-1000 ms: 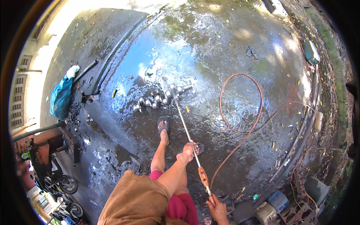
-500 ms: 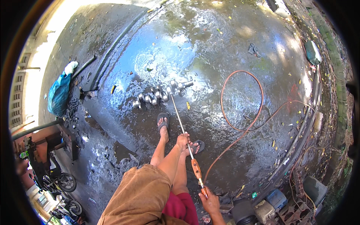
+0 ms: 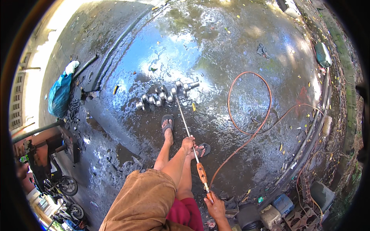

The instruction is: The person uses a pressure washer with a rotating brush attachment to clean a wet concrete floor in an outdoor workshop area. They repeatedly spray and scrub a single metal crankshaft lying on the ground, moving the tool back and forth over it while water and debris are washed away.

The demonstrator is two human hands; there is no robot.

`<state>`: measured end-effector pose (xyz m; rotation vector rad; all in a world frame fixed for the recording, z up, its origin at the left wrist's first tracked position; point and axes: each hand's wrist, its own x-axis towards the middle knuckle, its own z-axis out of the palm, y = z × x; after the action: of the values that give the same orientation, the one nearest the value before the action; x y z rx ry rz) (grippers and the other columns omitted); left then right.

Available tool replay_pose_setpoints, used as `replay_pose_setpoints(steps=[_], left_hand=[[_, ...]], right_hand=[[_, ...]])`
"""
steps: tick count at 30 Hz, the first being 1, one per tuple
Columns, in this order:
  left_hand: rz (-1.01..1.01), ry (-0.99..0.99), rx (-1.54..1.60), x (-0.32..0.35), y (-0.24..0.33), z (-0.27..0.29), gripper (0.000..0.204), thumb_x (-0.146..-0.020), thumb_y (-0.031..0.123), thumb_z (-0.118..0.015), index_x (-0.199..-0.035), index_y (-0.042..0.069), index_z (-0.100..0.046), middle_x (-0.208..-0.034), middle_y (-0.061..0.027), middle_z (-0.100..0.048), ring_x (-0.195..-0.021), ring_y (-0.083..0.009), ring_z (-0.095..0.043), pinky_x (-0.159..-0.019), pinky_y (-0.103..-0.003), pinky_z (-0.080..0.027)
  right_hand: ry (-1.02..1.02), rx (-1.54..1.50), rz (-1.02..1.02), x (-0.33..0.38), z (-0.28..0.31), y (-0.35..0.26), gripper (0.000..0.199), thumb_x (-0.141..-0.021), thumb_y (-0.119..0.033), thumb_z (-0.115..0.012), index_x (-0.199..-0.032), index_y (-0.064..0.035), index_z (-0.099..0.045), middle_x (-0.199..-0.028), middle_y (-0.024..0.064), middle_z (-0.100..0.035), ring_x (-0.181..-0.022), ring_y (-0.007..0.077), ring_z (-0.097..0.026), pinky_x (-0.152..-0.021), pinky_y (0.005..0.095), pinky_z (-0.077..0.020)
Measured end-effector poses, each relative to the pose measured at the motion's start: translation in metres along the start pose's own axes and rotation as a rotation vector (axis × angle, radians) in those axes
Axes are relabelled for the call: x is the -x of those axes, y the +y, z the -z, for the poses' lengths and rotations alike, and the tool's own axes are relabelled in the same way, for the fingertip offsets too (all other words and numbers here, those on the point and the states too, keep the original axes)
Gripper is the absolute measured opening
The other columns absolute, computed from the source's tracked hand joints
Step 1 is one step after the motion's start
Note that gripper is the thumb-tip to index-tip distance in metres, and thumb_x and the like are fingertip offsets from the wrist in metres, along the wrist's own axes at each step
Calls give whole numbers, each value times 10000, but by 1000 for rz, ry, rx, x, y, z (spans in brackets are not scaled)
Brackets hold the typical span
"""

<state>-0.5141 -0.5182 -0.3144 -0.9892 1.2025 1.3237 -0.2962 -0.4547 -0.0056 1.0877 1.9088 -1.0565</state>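
My left hand [image 3: 188, 143] is wrapped round the thin metal tube of a spray wand [image 3: 184, 121]. Further back, my right hand [image 3: 216, 207] grips the orange handle at the wand's near end. The wand points away from me, and its tip is beside a shiny metal crankshaft [image 3: 158, 99] lying on the wet ground. I cannot make out any spray at the tip. A reddish-brown hose [image 3: 236, 151] runs from near the handle and loops on the ground to the right.
My sandalled feet [image 3: 168, 126] stand just short of the crankshaft. A blue bag [image 3: 60, 96] and a motorbike [image 3: 67, 186] are at the left. A blue container [image 3: 283, 204] and a dark bucket [image 3: 249, 216] stand at the lower right. Puddles and mud cover the ground.
The wand's tip has shifted very slightly toward me relative to the crankshaft. Both hands keep the same grip, and the crankshaft lies as before.
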Motion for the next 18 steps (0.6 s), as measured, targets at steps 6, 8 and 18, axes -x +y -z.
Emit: replay_pose_setpoints(steps=[6, 8, 18], left_hand=[[1, 13, -18, 0, 3, -1, 271, -1007, 356, -436, -946, 99, -498, -619, -13, -434, -528, -137, -457, -545, -346, -515], [13, 23, -34, 0, 4, -2, 273, -1008, 358, -433, -946, 100, -498, -619, -13, -434, -530, -138, -459, -549, -345, -516], [4, 34, -5, 4, 9, -3, 276, -1008, 353, -434, -917, 103, -506, -624, -9, -426, -530, -138, -445, -543, -343, -506]], right_hand=[[-31, 14, -25, -2, 3, -3, 512, -864, -330, -647, -1278, -55, -526, -1003, 248, -651, -867, 430, -634, -746, 494, -501], [-23, 8, -15, -2, 3, -3, 512, -866, -334, -643, -1281, -58, -523, -1007, 248, -650, -868, 433, -632, -747, 499, -499], [2, 17, 19, -2, 2, -4, 518, -873, -348, -632, -1290, -61, -521, -962, 248, -657, -851, 438, -634, -746, 503, -498]])
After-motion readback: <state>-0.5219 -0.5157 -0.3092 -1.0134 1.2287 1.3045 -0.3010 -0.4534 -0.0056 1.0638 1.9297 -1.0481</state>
